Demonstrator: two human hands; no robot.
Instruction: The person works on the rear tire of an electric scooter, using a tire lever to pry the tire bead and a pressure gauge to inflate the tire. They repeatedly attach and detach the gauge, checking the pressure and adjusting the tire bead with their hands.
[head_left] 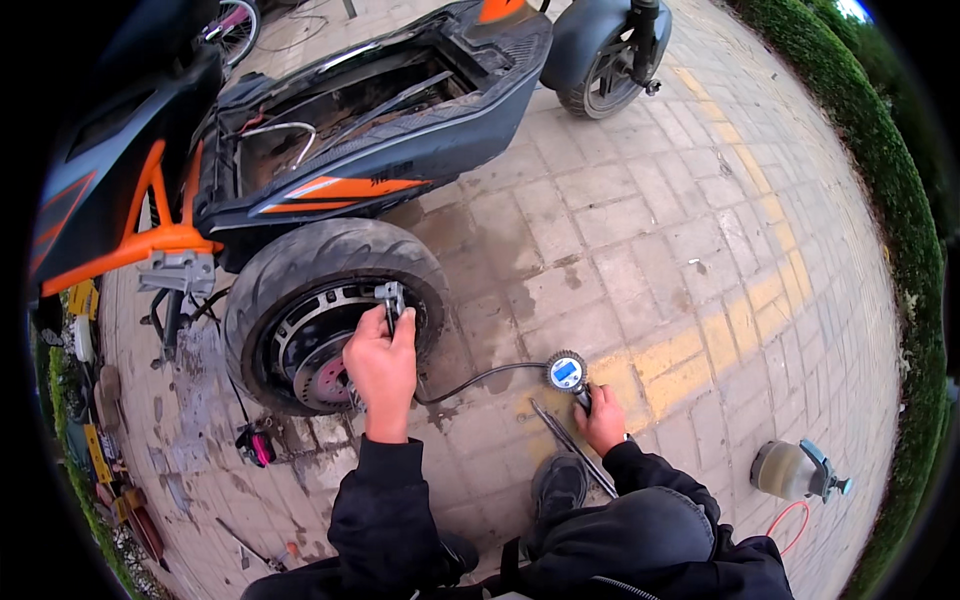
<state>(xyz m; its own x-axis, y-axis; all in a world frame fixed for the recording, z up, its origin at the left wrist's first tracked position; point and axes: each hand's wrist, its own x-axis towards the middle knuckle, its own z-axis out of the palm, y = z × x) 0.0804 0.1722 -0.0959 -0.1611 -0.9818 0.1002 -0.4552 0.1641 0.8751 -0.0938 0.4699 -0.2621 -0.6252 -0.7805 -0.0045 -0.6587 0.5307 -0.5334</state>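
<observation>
A black wheel with a treaded tire [300, 250] lies on its side below the grey and orange scooter [360, 150]. My left hand [380, 365] grips a metal air chuck [390, 298] over the wheel's right part; whether it is on the valve I cannot tell. My right hand [602, 420] is closed on the handle of a round digital pressure gauge [566, 372] with a blue display. A black hose [490, 374] runs from the gauge toward my left hand. Long metal levers [570, 440] lie beside my right hand, near my shoe [558, 485].
A spray bottle [790, 468] with red tubing stands at right. A black and pink tool [258, 448] lies left of me. Tool cases [105, 460] line the left edge, a hedge [905, 250] the right. The scooter's front wheel [600, 80] and another bicycle wheel [235, 30] are at the top.
</observation>
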